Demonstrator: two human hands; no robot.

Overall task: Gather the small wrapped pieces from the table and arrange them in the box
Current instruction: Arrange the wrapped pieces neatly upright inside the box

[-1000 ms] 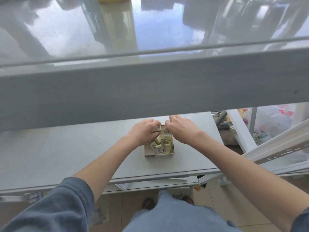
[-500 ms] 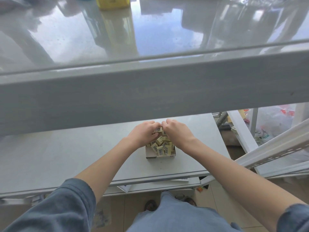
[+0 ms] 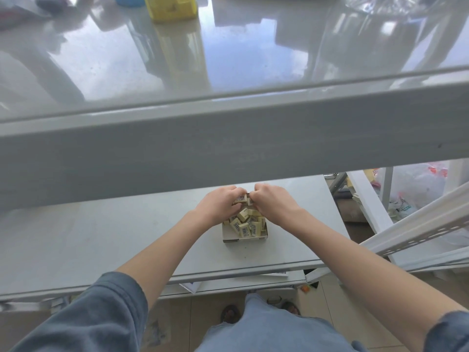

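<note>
A small white cardboard box stands on the grey lower table, heaped with several pale yellow wrapped pieces bearing barcodes. My left hand and my right hand meet over the box's far side, fingers curled. Between the fingertips sits a wrapped piece with its barcode up, pinched by my left hand. My right hand's fingertips curl against a second piece beside it; how firmly it holds that one is hidden.
A grey upper shelf beam crosses the view just beyond my hands. On the glossy top surface stand a yellow container and a blue object. White metal rails and plastic bags lie to the right.
Both hands have drawn together over the far side of the box and their fingers have curled in. The right hand's fingers, straighter a second ago, now bend onto the pieces.
</note>
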